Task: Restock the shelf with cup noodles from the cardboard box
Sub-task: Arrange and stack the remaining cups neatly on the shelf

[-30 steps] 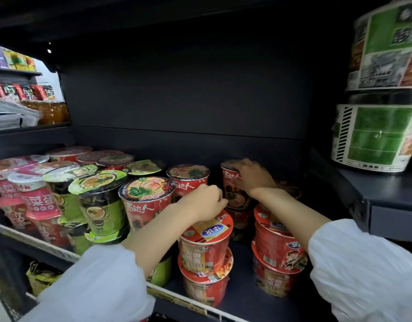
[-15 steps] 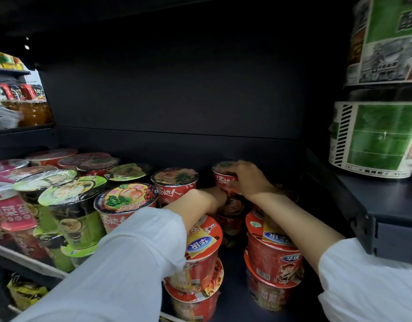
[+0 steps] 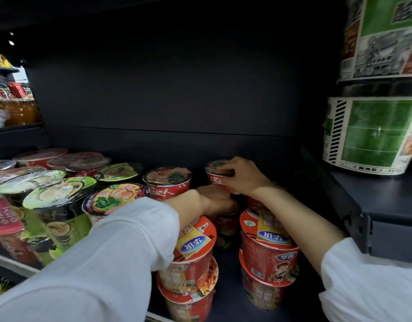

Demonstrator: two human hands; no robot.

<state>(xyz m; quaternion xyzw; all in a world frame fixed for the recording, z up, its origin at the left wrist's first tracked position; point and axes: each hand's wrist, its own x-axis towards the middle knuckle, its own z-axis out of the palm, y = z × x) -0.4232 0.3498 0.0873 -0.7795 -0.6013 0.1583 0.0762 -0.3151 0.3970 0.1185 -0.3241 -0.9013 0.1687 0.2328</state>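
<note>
Red cup noodle: at the back of the dark shelf, set on top of another cup that is mostly hidden.
Right hand: fingers curled over the cup's lid and rim, gripping it.
Left hand: just below the right one, against the stack under the cup; whether its fingers grip anything cannot be told, since they are turned away.
In the way: two stacks of red bowls in front; both forearms pass over them.
Left side: green-lidded cups and a red cup in rows.
Right side: big green-and-white bowls on a higher ledge.
Room: black back panel; bottles far left.
</note>
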